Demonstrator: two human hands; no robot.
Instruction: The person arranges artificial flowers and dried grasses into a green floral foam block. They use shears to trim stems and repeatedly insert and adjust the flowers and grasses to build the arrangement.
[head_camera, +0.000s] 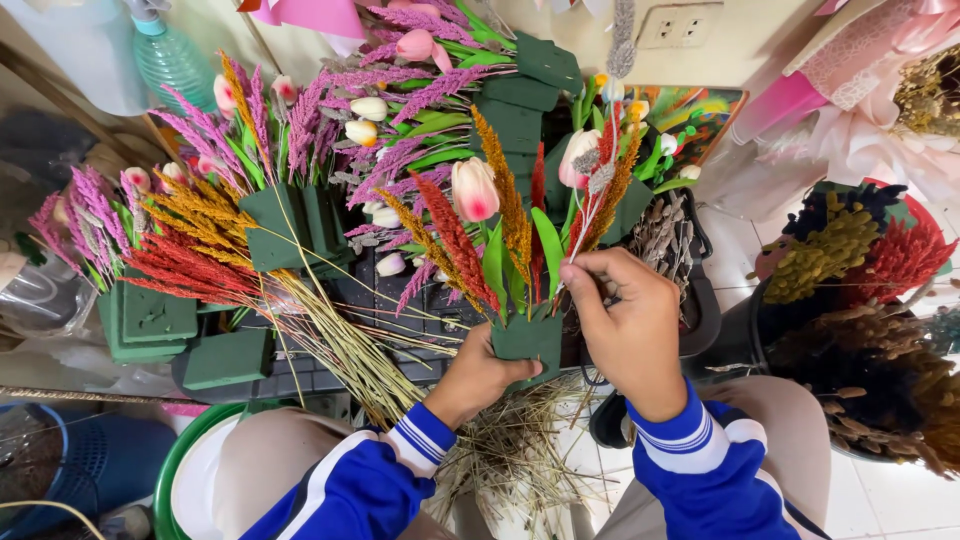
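Gripping a green foam block (527, 338) from below, the left hand (478, 378) curls its fingers around it. Right hand (628, 325) fingertips pinch a thin stem (590, 225) just above the block.

green spray bottle (170, 60) top left, no labels

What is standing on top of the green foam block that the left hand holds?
In the foam block held by the left hand stand red and orange grass spikes, a pink-white tulip and green leaves. The right hand pinches a stem there. The stem ends inside the foam are hidden.
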